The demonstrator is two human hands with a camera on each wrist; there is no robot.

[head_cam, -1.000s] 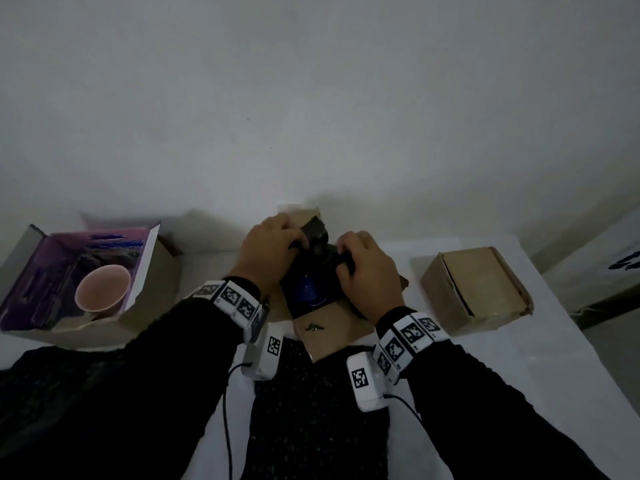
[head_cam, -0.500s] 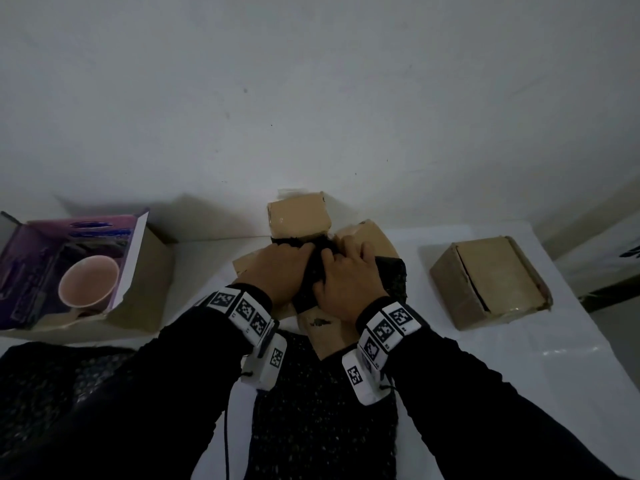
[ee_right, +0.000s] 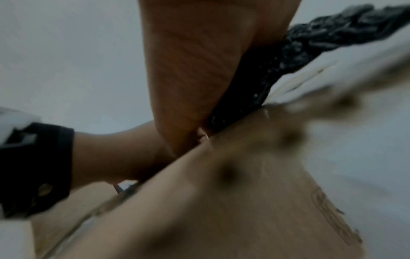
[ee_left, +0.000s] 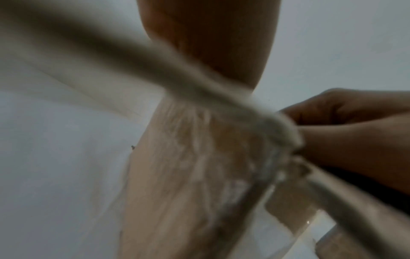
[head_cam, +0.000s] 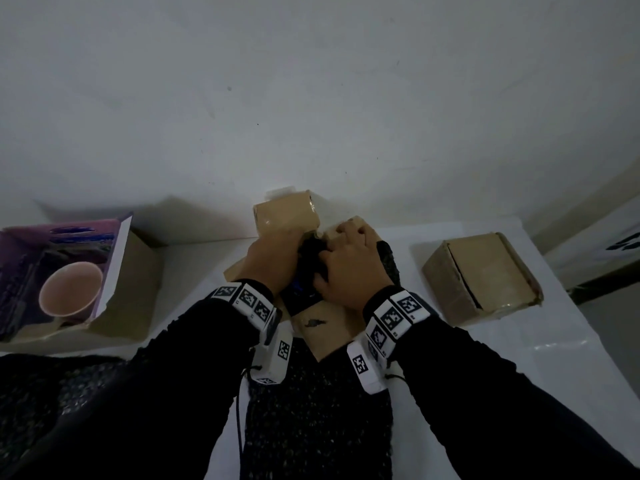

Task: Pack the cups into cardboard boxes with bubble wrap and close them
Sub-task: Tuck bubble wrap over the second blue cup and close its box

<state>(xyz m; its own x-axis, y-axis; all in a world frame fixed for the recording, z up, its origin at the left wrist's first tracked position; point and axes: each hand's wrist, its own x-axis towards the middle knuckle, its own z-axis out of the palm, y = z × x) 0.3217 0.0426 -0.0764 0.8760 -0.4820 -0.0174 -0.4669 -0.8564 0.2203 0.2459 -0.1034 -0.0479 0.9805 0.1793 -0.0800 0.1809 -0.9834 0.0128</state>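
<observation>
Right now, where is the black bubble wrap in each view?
Head: black bubble wrap at centre, poking out right of the right hand.
Left wrist: not visible.
Right wrist: upper right, running down to the open box edge.
Shared landmark: the open box.

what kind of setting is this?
Probably a makeshift packing spot in a plain room: a white-covered table against a bare wall, a closed cardboard box, and a pink cup in an open purple carton.
</observation>
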